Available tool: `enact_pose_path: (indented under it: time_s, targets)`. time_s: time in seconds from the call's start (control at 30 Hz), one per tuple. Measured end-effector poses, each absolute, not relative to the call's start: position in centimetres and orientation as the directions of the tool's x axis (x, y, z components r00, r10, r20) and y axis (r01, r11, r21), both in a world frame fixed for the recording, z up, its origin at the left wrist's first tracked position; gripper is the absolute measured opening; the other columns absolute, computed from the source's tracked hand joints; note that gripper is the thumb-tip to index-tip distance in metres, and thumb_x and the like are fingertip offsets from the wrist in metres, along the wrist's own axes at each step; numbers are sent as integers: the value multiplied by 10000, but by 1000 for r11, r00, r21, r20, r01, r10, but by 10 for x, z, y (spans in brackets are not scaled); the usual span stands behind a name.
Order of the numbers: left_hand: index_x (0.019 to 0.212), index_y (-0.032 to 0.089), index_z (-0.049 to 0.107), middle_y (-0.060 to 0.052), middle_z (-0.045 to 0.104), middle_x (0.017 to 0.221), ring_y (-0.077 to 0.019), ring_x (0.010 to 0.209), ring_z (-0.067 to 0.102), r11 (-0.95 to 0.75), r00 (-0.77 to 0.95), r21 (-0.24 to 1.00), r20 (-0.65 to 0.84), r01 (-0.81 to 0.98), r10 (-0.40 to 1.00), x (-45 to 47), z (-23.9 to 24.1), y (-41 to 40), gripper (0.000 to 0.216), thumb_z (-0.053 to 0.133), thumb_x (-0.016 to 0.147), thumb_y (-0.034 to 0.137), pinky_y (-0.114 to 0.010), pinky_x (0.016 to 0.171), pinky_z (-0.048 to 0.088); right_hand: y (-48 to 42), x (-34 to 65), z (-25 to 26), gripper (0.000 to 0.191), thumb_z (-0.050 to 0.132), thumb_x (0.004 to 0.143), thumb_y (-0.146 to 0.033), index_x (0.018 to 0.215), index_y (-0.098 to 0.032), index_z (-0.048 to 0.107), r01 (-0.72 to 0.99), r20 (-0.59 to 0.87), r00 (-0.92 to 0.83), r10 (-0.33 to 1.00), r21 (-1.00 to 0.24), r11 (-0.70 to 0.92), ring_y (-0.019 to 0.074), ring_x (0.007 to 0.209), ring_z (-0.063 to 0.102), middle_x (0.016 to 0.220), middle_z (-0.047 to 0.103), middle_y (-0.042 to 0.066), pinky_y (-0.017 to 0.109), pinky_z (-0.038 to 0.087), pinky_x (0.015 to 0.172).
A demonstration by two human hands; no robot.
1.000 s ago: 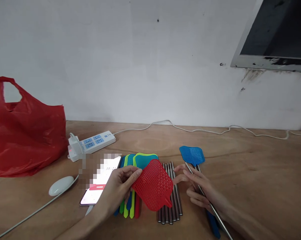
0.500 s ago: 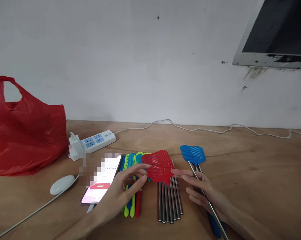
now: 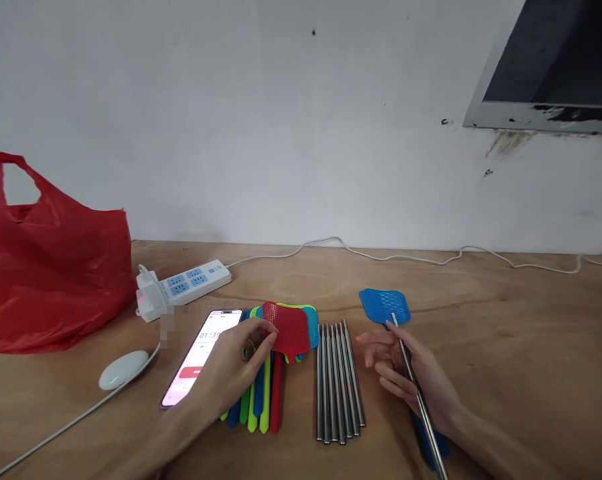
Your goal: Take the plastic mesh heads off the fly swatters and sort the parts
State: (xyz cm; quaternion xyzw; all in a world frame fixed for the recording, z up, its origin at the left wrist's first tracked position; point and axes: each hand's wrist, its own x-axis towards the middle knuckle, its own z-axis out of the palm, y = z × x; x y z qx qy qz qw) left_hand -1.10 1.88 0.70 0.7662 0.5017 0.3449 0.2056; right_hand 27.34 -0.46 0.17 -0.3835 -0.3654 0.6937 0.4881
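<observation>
1 red swatter (image 3: 293,330) moved leftward | seemingly between left fingers (image 3: 265,353) | right fingers (image 3: 375,338) clamp rod (image 3: 427,422)

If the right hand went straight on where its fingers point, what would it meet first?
Likely the row of metal rods, near their upper ends, though the right hand may pass above them.

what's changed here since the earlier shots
The red mesh head has moved left, from over the row of metal rods to over the colored mesh heads, with the left hand at its edge. The right hand is now apart from it, still holding a single rod. The row and blue swatter stayed put.
</observation>
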Motion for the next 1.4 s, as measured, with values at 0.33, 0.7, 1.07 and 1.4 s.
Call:
enact_pose_path:
  time_s: [0.33, 0.7, 1.07, 1.4]
  targets:
    - [930, 231, 676, -63, 642, 911, -253, 829, 627, -525, 380, 333, 412, 783, 828, -12, 5, 16, 282, 424, 984, 347, -345, 711, 481, -2, 275, 0, 497, 678, 750, -641, 639, -158, 636, -429, -180, -11, 984, -888, -167, 58, 415, 332, 542, 512, -11, 197, 224, 391]
    - [893, 221, 640, -34, 659, 836, -211, 790, 620, -629, 533, 434, 334, 646, 778, -3, 16, 0, 293, 385, 1024, 280, -299, 691, 447, -3, 272, 0, 531, 747, 721, -626, 600, -196, 459, -447, -193, 17, 981, -879, -165, 25, 370, 169, 494, 279, -111, 155, 189, 330]
    - [897, 220, 619, -26, 646, 868, -204, 805, 607, -601, 546, 527, 279, 601, 790, 2, 14, -6, 264, 430, 1030, 346, -296, 705, 451, -9, 265, -9, 439, 765, 744, -583, 717, -174, 606, -262, -153, -267, 951, -939, -224, 102, 445, 593, 517, 588, -30, 148, 431, 360]
    - [876, 231, 446, 23, 577, 783, -172, 677, 538, -606, 604, 516, 197, 606, 772, 3, 2, -12, 189, 404, 1039, 317, -268, 606, 360, -13, 266, -11, 386, 765, 771, -516, 949, -182, 685, -104, -109, -358, 927, -982, -156, 126, 607, 665, 810, 729, 43, 181, 485, 450]
